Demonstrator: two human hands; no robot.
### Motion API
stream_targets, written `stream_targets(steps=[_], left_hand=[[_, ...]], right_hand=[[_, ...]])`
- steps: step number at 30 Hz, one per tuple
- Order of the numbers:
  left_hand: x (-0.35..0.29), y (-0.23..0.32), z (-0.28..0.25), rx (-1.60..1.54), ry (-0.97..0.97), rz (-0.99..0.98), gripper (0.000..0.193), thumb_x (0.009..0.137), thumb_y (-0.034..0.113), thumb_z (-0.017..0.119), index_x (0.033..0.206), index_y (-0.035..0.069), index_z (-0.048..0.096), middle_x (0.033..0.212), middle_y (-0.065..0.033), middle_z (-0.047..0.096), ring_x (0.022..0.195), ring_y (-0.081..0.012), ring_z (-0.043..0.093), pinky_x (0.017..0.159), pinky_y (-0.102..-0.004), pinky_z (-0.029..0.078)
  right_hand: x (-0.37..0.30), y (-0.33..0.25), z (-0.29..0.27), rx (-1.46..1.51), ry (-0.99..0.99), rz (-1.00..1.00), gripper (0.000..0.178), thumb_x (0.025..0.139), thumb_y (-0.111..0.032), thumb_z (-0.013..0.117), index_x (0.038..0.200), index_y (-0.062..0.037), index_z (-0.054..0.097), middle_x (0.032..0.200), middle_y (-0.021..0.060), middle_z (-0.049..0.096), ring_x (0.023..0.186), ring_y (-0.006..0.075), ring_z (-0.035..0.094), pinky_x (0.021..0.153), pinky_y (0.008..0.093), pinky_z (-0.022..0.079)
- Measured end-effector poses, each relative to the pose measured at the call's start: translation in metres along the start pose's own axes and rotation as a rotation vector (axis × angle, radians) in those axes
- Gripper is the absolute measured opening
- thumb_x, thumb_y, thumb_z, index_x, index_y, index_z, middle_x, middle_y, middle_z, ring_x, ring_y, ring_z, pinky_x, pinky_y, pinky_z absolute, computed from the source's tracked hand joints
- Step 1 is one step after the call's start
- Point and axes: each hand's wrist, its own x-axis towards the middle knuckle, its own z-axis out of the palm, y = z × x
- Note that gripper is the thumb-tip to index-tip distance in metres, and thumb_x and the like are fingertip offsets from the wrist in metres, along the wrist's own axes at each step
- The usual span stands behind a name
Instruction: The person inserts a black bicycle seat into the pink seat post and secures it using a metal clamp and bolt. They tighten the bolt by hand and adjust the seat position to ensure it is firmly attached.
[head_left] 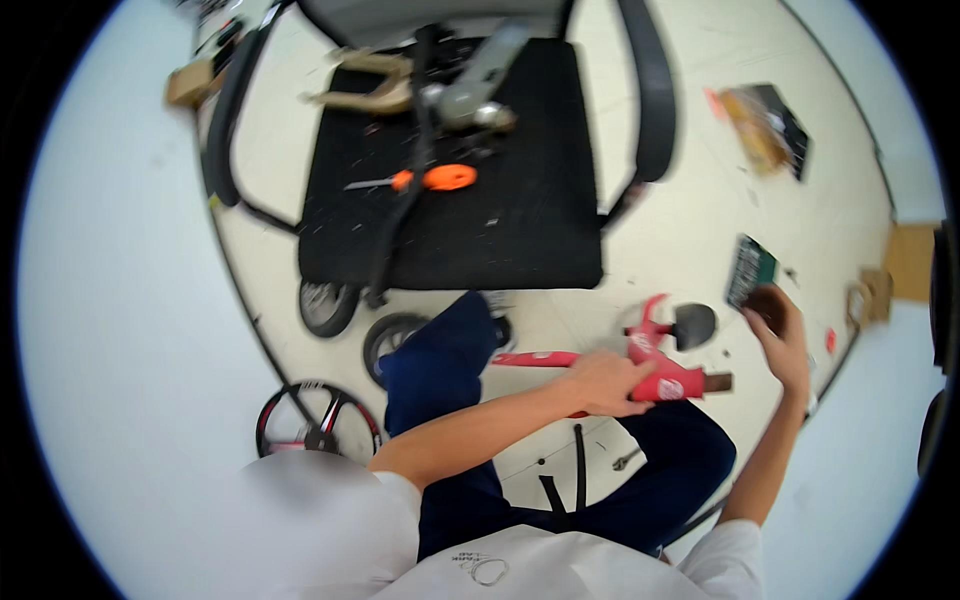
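Observation:
My left hand [612, 383] is closed around a red bike frame [672, 380] with white markings, which lies across my lap. A short dark tube [718, 382] sticks out of the frame's right end. Just beyond the frame is a dark rounded paddle-like part [694, 326]; whether it joins the frame I cannot tell. Off to the right, my right hand [785, 345] has its fingers curled at a dark brown rounded thing, too blurred to name. Touching or just past those fingertips is a green and white printed packet [750, 270].
A black office chair [500, 235] stands ahead, bearing an orange-handled screwdriver [440, 179], a beige fork-shaped part [375, 90] and a grey bottle-like thing [485, 80]. A spoked wheel [335, 410] leans at left. A yellowish package [755, 130] and cardboard pieces [875, 295] lie right.

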Motion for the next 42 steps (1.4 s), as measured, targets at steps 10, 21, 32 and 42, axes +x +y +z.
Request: stream_targets(steps=[10,21,32,42], left_hand=[[0.042,0.043,-0.020,0.052,-0.036,-0.119,0.067,0.086,0.055,0.061,0.133,0.008,0.052,0.071,-0.0178,0.068,0.066,-0.0408,0.066,0.065,-0.0497,0.053],[0.110,0.076,-0.025,0.013,-0.170,-0.311,0.056,0.081,0.052,0.071,0.115,0.008,0.061,0.071,-0.0164,0.067,0.067,-0.0400,0.067,0.059,-0.0478,0.053],[0.312,0.119,-0.113,-0.340,0.320,-0.669,0.050,0.087,0.039,0.073,0.113,-0.002,0.063,0.078,-0.0089,0.067,0.070,-0.0170,0.062,0.066,-0.0344,0.050],[0.488,0.154,-0.313,-0.073,0.307,-0.614,0.045,0.087,0.041,0.069,0.100,0.000,0.059,0.075,-0.0170,0.067,0.069,-0.0304,0.067,0.068,-0.0396,0.050]], right_hand=[[-0.082,0.026,-0.015,-0.085,0.253,0.266,0.019,0.089,-0.011,0.067,0.101,0.0035,0.063,0.090,0.0102,0.071,0.082,0.0155,0.067,0.075,0.0301,0.055],[-0.090,0.145,0.028,0.541,0.769,0.517,0.017,0.098,-0.016,0.057,0.094,0.0007,0.059,0.075,0.0085,0.066,0.062,0.0132,0.060,0.055,0.0265,0.045],[-0.159,0.104,-0.003,0.429,0.469,0.978,0.025,0.092,-0.021,0.063,0.098,0.0026,0.068,0.083,0.0182,0.071,0.074,0.0265,0.070,0.073,0.0374,0.053],[-0.110,0.109,-0.262,0.471,0.385,1.284,0.025,0.093,-0.017,0.057,0.098,0.0061,0.064,0.076,0.0142,0.068,0.060,0.0220,0.066,0.055,0.0352,0.055]])
